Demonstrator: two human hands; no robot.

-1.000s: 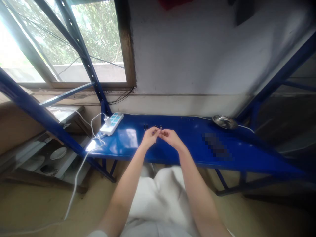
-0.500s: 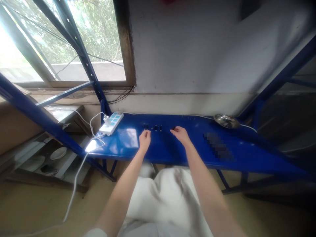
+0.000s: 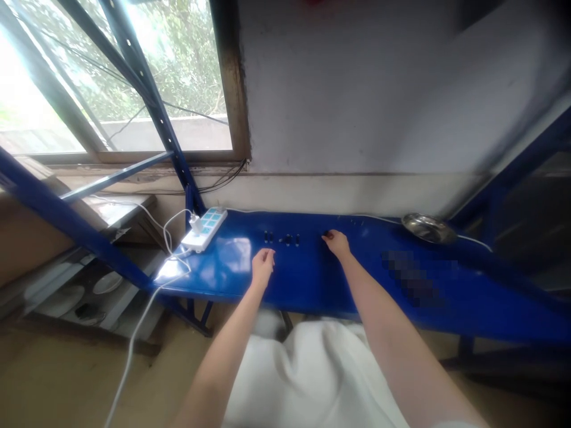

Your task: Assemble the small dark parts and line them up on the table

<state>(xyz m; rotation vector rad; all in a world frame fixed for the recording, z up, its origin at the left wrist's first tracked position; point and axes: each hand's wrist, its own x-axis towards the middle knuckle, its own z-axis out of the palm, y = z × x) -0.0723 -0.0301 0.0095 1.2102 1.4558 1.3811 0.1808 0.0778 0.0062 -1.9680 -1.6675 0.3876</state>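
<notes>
A blue painted steel bench top (image 3: 312, 279) runs across the view. Small black upright parts (image 3: 288, 239) stand in a short row near its back edge. My right hand (image 3: 338, 244) is beyond them to the right, its fingertips pinching a small dark piece (image 3: 327, 233). My left hand (image 3: 263, 267) rests lower, in front of the row, with its fingers loosely curled. Nothing shows between those fingers, and it touches none of the black parts.
A white power strip (image 3: 204, 229) with a plugged-in charger lies at the bench's left end, its cable dropping to the floor. A steel dish (image 3: 428, 228) sits at the back right. A blue rack frame (image 3: 151, 101) crosses the window at left.
My hands have separated since they met at the middle of the row. My right hand has moved right with the dark piece, and my left hand has drawn back toward the front edge.
</notes>
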